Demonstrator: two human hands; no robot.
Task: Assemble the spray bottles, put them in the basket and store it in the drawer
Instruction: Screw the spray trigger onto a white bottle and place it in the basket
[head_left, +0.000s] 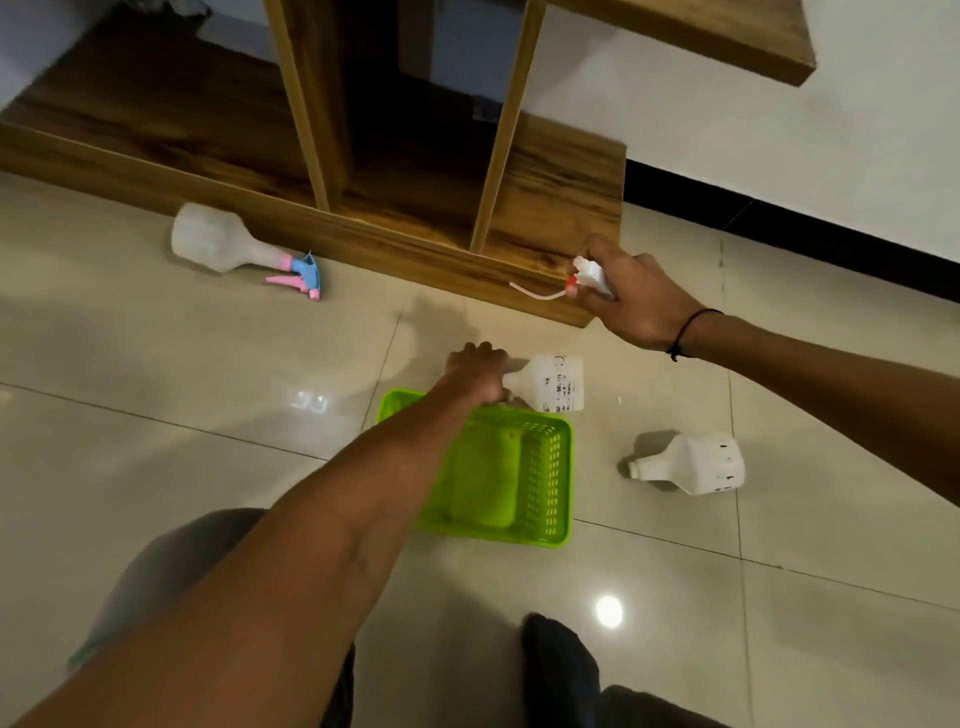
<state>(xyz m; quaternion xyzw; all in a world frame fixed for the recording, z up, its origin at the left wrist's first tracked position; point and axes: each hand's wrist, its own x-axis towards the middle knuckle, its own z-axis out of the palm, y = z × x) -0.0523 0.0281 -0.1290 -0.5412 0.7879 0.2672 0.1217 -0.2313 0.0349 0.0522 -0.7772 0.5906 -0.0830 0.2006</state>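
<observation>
Bare forearms, black cord bracelet (685, 332) on right wrist, dark sock (558, 670)

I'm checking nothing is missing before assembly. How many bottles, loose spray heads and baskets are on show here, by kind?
Bottles: 3, one with a pink and blue spray head fitted, one held at the neck by the left hand, one lying on the floor
Loose spray heads: 1, in the right hand
Baskets: 1, green
Total: 5
</observation>
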